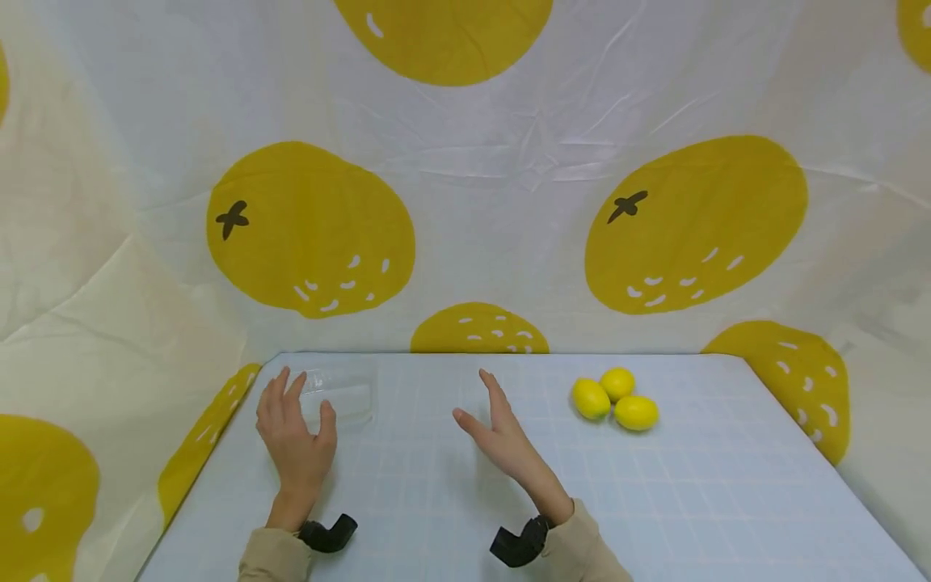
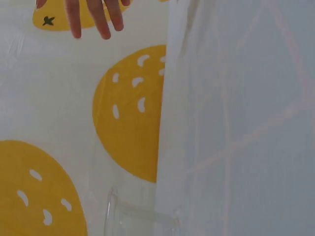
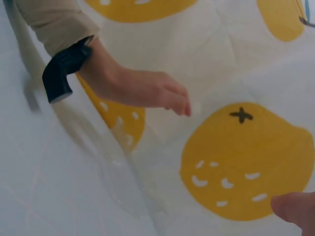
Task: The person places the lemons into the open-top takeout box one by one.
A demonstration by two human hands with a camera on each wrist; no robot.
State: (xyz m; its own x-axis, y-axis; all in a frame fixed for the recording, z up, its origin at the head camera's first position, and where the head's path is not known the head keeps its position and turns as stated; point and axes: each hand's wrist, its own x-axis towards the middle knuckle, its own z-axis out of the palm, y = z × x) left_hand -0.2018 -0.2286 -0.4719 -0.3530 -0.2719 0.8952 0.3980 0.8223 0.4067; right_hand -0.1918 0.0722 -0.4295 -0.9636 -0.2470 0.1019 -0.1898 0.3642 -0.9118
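My left hand [image 1: 296, 444] hovers over the left of the table with fingers loosely spread, holding nothing. Just beyond it, partly behind the fingers, lies a clear plastic container [image 1: 351, 398], whose edge [image 2: 140, 210] also shows low in the left wrist view. Near the middle, my right hand [image 1: 507, 440] is raised with thumb and fingers apart and nothing between them. Three yellow lemons [image 1: 591, 398] sit grouped to its right at the back of the table. The right wrist view catches my left hand [image 3: 150, 92] from the side.
A pale checked cloth covers the table [image 1: 691, 501]. Behind and beside it hangs a white curtain [image 1: 502, 234] printed with large yellow fruit. Both wrists carry black strapped devices [image 1: 330, 533], below beige sleeves [image 1: 272, 556].
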